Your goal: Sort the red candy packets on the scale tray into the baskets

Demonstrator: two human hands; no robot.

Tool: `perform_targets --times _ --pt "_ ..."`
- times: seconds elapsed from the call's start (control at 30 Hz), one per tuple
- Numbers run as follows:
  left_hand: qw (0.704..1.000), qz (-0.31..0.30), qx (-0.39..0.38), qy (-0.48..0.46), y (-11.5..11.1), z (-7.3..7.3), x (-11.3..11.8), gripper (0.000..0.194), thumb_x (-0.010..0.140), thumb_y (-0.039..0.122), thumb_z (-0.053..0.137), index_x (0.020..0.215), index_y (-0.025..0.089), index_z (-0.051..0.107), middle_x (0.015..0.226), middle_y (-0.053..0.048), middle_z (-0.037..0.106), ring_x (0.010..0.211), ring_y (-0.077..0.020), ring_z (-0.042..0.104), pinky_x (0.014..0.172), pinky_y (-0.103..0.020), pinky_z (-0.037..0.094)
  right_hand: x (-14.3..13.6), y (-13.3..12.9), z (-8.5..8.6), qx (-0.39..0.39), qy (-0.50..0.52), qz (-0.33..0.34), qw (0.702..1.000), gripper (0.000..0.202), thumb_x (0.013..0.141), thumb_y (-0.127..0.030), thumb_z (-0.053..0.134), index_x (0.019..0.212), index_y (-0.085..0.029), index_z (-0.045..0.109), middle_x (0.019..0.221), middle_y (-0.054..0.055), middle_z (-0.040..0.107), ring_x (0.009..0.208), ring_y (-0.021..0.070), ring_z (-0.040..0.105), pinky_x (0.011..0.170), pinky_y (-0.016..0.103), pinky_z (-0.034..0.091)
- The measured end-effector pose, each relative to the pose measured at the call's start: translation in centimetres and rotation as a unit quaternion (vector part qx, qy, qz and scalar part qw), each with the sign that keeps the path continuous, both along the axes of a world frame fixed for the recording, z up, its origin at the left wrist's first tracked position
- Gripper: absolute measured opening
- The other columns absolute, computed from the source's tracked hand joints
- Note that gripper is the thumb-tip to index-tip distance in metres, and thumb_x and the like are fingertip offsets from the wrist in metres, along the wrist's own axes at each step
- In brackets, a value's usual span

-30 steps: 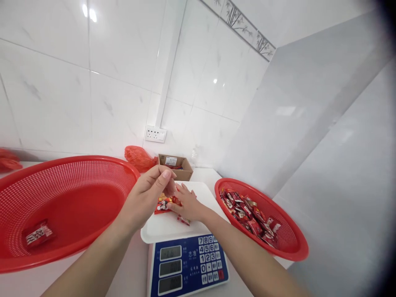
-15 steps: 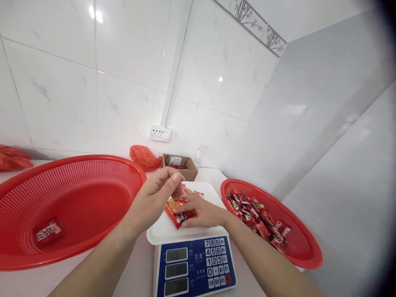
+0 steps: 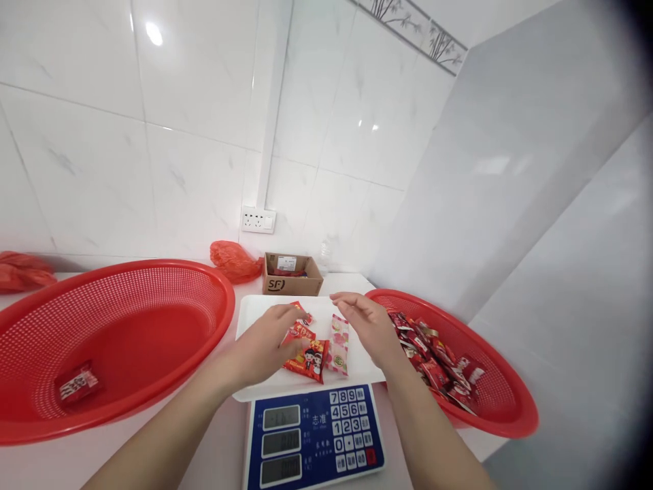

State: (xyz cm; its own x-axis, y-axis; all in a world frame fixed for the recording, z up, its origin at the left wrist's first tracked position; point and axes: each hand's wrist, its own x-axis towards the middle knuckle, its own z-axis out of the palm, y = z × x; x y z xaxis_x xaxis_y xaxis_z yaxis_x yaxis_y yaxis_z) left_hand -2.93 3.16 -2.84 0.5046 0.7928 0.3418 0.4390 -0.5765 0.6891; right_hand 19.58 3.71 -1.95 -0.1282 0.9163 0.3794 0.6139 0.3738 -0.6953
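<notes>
On the white weighing pan (image 3: 363, 361) lie several sweet packets. The largest is a red snack packet (image 3: 312, 364) printed with cartoon figures. Smaller red packets lie behind it, partly covered by my left hand (image 3: 270, 344). That hand reaches over them from the left, thumb and fingers apart; whether it touches them I cannot tell. A long pink-and-white packet (image 3: 338, 344) rests to the right of the red ones. My right hand (image 3: 370, 328) hovers above the pan's right side, fingers extended and nothing visible in them.
A blue scale keypad (image 3: 321, 435) faces me below the pan. To the left stands a large red basket (image 3: 153, 327) with one packet (image 3: 77, 382) inside. A red basket (image 3: 515, 408) full of packets stands right. Behind are a cardboard box (image 3: 292, 282) and a red plastic bag (image 3: 232, 262).
My right hand has lifted off the red packets and moved right and up, uncovering the pink packet. My left hand has lowered over the red packets. The view has shifted slightly.
</notes>
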Motion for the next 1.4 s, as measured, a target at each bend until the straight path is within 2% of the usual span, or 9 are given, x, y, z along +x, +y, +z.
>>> perform_targets --times 0.17,0.3,0.43,0.53,0.63,0.73,0.93,1.17,1.4 --pt "0.973 -0.073 -0.039 0.215 -0.2 -2.0 -1.0 0.056 0.091 0.047 0.052 0.143 0.027 0.044 0.157 -0.012 0.034 0.147 -0.0370 0.017 0.114 -0.059 0.022 1.6 -0.4 -2.9 -0.056 -0.085 -0.033 0.994 0.021 0.083 -0.031 0.057 0.091 -0.017 0.070 0.103 0.014 0.071 0.097 0.0298 0.064 0.090 0.046 0.047" --pt "0.965 -0.058 -0.041 0.251 -0.5 -2.3 -0.4 0.057 0.092 0.047 0.050 0.145 0.027 0.042 0.158 -0.012 0.033 0.146 -0.0375 0.021 0.114 -0.058 0.023 0.8 0.0 -3.9 -0.073 -0.131 0.028 0.988 0.020 0.082 -0.018 0.056 0.092 -0.017 0.073 0.104 0.013 0.071 0.102 0.0286 0.064 0.092 0.042 0.047" --pt "0.975 -0.032 0.008 0.218 -0.3 -1.8 1.0 0.037 0.092 0.039 0.055 0.126 0.026 0.058 0.136 -0.012 0.056 0.131 -0.0333 0.044 0.109 -0.053 0.034 0.1 0.3 -1.5 -0.059 -0.128 0.052 0.989 0.032 0.085 -0.018 0.053 0.112 -0.020 0.070 0.123 0.011 0.067 0.116 0.0278 0.060 0.100 0.042 0.044" --pt "0.975 -0.020 0.002 0.221 -0.2 -1.3 1.7 0.028 0.092 0.040 0.053 0.112 0.022 0.062 0.133 -0.013 0.057 0.135 -0.0340 0.039 0.108 -0.053 0.035 0.3 -0.7 1.3 -0.012 -0.089 0.025 0.996 0.036 0.091 -0.029 0.049 0.124 -0.021 0.062 0.132 0.010 0.063 0.120 0.0275 0.057 0.101 0.044 0.044" --pt "0.972 -0.010 -0.018 0.233 -0.2 -1.2 2.1 0.037 0.090 0.045 0.055 0.117 0.020 0.058 0.140 -0.016 0.052 0.143 -0.0361 0.027 0.113 -0.055 0.029 0.7 -2.4 3.2 0.076 0.038 -0.005 0.996 0.035 0.094 -0.040 0.047 0.118 -0.023 0.064 0.119 0.008 0.069 0.105 0.0246 0.065 0.091 0.042 0.050" --pt "0.968 -0.006 -0.043 0.246 -0.2 -1.2 2.3 0.050 0.087 0.045 0.059 0.129 0.019 0.050 0.146 -0.016 0.047 0.144 -0.0342 0.028 0.115 -0.052 0.027 1.0 -3.7 3.8 0.141 0.170 0.016 0.975 0.024 0.091 -0.041 0.055 0.101 -0.024 0.069 0.098 0.005 0.075 0.091 0.0220 0.069 0.081 0.038 0.054" --pt "0.960 0.029 -0.084 0.264 -0.1 -0.1 2.8 0.076 0.077 0.046 0.070 0.142 0.018 0.041 0.146 -0.019 0.043 0.134 -0.0367 0.041 0.108 -0.051 0.037 1.8 -4.1 4.0 0.137 0.131 0.045 0.981 0.021 0.091 -0.040 0.057 0.098 -0.024 0.070 0.093 0.004 0.075 0.086 0.0198 0.070 0.072 0.032 0.057" --pt "0.959 0.016 -0.077 0.273 0.0 0.4 3.5 0.027 0.091 0.037 0.051 0.111 0.022 0.062 0.118 -0.011 0.061 0.116 -0.0292 0.051 0.098 -0.043 0.043 2.4 -4.2 4.0 0.135 0.113 0.078 0.981 0.022 0.093 -0.038 0.055 0.103 -0.026 0.069 0.095 0.002 0.075 0.085 0.0178 0.069 0.073 0.030 0.057" --pt "0.958 0.063 -0.073 0.271 0.2 0.1 3.7 0.014 0.083 0.035 0.059 0.084 0.021 0.057 0.101 -0.008 0.062 0.103 -0.0292 0.053 0.086 -0.041 0.044 2.7 -4.2 4.1 0.133 0.118 0.074 0.981 0.023 0.092 -0.038 0.055 0.105 -0.026 0.069 0.094 0.003 0.076 0.084 0.0187 0.070 0.066 0.028 0.057"
